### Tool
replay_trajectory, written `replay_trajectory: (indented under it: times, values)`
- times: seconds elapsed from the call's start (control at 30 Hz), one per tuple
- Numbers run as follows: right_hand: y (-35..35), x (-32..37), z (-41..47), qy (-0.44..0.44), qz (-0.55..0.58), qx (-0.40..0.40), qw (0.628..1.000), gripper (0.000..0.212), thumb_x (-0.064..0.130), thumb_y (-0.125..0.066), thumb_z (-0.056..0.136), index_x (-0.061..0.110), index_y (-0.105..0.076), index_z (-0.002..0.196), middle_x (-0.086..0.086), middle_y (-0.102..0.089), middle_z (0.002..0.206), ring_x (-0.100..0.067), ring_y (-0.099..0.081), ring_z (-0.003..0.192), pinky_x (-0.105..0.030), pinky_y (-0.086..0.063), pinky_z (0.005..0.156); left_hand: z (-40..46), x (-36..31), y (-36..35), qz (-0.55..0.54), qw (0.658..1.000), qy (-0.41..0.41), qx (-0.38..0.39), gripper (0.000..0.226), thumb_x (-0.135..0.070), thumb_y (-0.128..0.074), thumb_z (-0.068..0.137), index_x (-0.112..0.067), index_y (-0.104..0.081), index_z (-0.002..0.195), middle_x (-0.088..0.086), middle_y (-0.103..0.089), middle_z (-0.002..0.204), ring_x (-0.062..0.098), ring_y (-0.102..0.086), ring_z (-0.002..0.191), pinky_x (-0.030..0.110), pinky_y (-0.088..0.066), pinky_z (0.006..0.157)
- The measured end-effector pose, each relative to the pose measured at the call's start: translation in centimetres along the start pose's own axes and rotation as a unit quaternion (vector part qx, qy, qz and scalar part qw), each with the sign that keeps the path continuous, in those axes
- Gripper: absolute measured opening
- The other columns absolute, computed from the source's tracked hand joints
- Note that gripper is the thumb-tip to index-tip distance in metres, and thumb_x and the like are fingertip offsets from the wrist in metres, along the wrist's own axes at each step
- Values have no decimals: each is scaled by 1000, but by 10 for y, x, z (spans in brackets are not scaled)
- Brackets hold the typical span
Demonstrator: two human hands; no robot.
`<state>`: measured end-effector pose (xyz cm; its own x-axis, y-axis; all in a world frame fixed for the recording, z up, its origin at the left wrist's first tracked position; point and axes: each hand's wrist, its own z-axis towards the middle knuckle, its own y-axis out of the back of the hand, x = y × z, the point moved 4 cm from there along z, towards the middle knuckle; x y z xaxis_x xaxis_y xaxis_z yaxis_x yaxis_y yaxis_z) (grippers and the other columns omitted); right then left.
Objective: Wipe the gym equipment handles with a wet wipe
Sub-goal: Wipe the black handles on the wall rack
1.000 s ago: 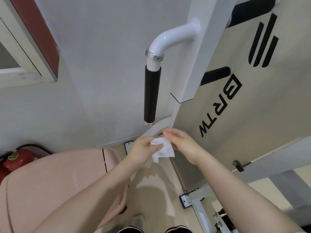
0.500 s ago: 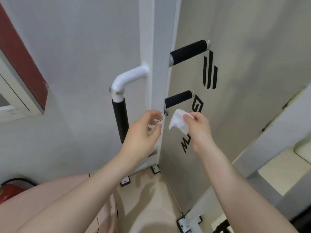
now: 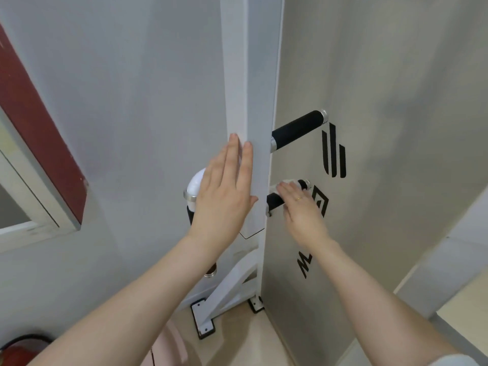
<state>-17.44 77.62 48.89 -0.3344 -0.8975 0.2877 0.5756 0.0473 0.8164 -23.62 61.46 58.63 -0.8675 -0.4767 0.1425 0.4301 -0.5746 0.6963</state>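
A right hand (image 3: 301, 210) curls its fingers (image 3: 286, 190) round a white wet wipe (image 3: 289, 184) on the lower black foam handle (image 3: 274, 200); the left hand (image 3: 224, 196), fingers straight, braces the white steel post (image 3: 250, 75). The upper black foam handle (image 3: 297, 130) and the left-side handle apparently remain.

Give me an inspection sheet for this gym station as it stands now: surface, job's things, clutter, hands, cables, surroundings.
Surface: white upright steel post with a grey branded panel to its right.
Job's things: white wet wipe wrapped on the lower black foam grip; upper black foam grip bare; the left side's bent white handle partly hidden.
Clutter: nothing seen.
Hands: left hand flat, fingers straight against the post; right hand curled over wipe and lower grip.
Cables: black hose on a red fire extinguisher, bottom left.
Surroundings: red-and-white window frame, beige floor.
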Motion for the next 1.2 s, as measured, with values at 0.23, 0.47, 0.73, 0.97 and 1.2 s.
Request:
replay_trajectory:
  times: [0.23, 0.47, 0.73, 0.97, 1.2]
  values:
    - [-10, 33, 3, 108, 101, 88, 985, 57, -14, -39, 73, 6, -49, 126, -6, -46, 133, -19, -34, 130, -31, -23, 114, 1, 6, -9, 9, 1000, 9, 6, 97, -29, -80, 60, 2, -29, 136, 27, -42, 140, 35, -57, 111, 36, -35, 94]
    - [12, -9, 25, -23, 32, 73, 997, 50, -9, -42, 76, 10, -50, 122, -7, -48, 126, -26, -45, 116, -32, -43, 88, 3, 9, -12, 13, 1000, -6, -11, 93, -18, -80, 61, 3, -29, 136, 28, -41, 140, 38, -58, 106, 40, -29, 92]
    - [18, -40, 44, -16, -2, 139, 990, 52, -8, -40, 81, 16, -51, 126, -4, -54, 125, -22, -45, 120, -29, -35, 100, 2, 7, -11, 39, 999, 0, -16, 91, -17, -80, 64, 4, -30, 136, 29, -40, 140, 40, -56, 110, 42, -28, 98]
    - [-8, 3, 28, 155, 86, 191, 965, 38, -4, -37, 82, 7, -56, 114, -6, -58, 113, -23, -47, 110, -26, -34, 95, -8, -6, -15, 111, 993, 43, -13, 97, -29, -80, 64, 2, -27, 139, 24, -39, 143, 36, -47, 127, 42, -20, 109]
    - [-13, -23, 2, -79, 170, -87, 978, 46, -16, -39, 86, 2, -55, 125, -13, -52, 135, -24, -40, 132, -27, -27, 109, -13, -7, -24, 124, 991, 39, -36, 95, -26, -80, 65, 2, -28, 139, 24, -41, 142, 36, -37, 131, 40, -11, 112]
